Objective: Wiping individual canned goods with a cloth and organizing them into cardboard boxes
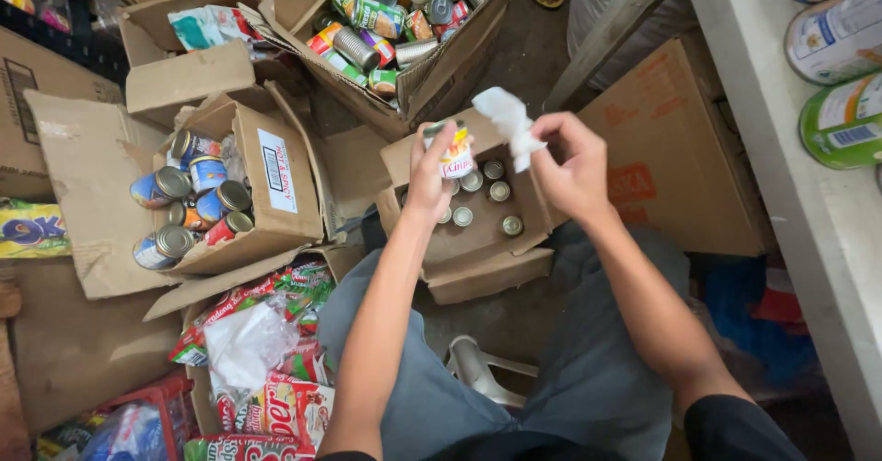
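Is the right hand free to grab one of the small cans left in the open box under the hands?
Probably not as it stands: the right hand is pinching a white cloth. The path down to the small cans in the open box looks clear; the left hand holds a can.

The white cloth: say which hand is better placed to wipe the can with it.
Right. The right hand already pinches the white cloth beside the small can, which the left hand grips upright over the open box of cans.
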